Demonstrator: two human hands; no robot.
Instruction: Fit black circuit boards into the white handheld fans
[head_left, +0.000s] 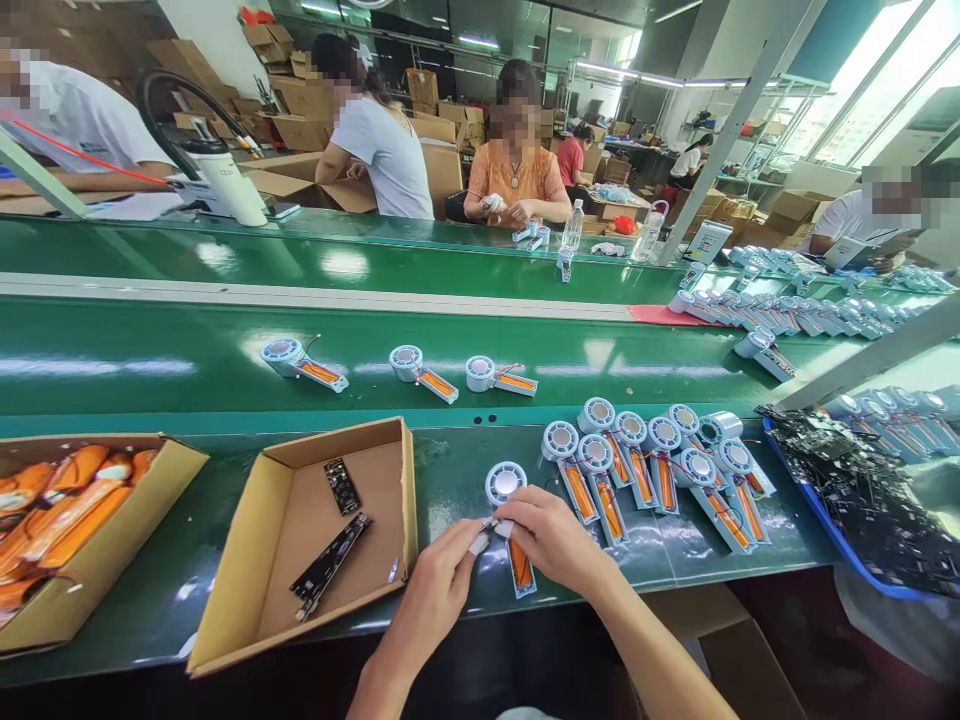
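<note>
A small fan unit (507, 490) with a round silver head and an orange battery in its handle lies on the green bench in front of me. My left hand (437, 595) and my right hand (550, 535) meet over its handle, fingertips pinching at the part just below the round head. Both thumbs wear white finger cots. Whether a small part sits between the fingers is hidden. To the right lies a cluster of several similar fan units (656, 465).
An open cardboard box (225, 590) at left holds two black circuit boards (330, 565). A box of orange batteries (56, 520) sits far left. Three fan units (409, 365) ride the conveyor belt. A blue tray of black boards (862, 500) lies right. Other people work across the belt.
</note>
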